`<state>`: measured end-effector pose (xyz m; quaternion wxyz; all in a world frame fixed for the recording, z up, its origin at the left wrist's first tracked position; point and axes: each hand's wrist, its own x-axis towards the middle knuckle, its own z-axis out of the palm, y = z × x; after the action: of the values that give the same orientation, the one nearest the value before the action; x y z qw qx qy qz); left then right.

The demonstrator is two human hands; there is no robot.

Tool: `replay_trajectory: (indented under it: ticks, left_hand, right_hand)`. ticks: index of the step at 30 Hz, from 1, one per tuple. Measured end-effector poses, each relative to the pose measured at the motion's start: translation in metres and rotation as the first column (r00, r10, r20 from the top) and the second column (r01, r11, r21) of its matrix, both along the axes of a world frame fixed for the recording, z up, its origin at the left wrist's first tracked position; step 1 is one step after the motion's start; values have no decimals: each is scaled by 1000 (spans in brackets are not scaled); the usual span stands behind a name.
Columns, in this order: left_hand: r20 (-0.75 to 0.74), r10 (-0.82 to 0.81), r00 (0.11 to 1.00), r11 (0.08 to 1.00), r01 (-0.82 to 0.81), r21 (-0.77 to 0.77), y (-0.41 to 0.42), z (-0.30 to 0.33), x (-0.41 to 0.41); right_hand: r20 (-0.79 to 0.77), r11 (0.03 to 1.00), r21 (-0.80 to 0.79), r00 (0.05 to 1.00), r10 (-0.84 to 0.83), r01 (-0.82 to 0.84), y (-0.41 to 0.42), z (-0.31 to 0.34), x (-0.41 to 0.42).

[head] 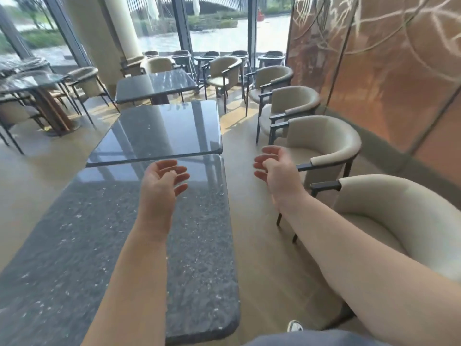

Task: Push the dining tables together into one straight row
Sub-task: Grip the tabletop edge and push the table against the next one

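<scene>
Where I stand: at the end of the near table [124, 245], looking down a line of three dark stone-topped tables toward tall windows.
Left hand [162, 181]: raised above the near table, fingers loosely spread, holding nothing and not touching the top.
Right hand [274, 168]: out past the table's right edge, over the floor, fingers relaxed and holding nothing.
Near and middle tables: the middle table [159, 131] meets the near table, but its top sits turned, so the seam looks skewed and its left corner juts out past the near one.
Far table [154, 86]: apart from the middle table, with floor showing between them, and set a little to the left.
Chairs [321, 148]: a row of cream armchairs stands near the tables' right side.
Risk, crooked row: if I push the middle table off centre, I judge it will swing further instead of squaring up.
Risk, pinched fingers: a hand curled over an end edge could get caught when two tops close.
Risk, knock: shoving hard could bang stone edges together and chip them.
Risk, chairs: a table swinging right could strike an armrest.
Risk, base: the pedestal may catch on the floor and tip the top.
</scene>
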<state>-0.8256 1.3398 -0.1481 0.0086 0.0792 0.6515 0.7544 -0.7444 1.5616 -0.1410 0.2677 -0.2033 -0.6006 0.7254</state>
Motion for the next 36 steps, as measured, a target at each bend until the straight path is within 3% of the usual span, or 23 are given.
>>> replay_trajectory:
  ticks: [14,24,36]
  left_hand:
    - [-15,-11,1000,999,12,41,-13,9,20]
    - [-24,22,999,999,-23,-23,-10,-9,4]
    - [134,109,985,989,-95,-109,94,-64,-82]
  right_hand:
    - [-24,997,75,1000,8,-7,-1,9,17]
    - [-12,997,71,1000,23,-22,31,-1,-10]
    - [111,997,-1,990,82,-82,152,-74,-119]
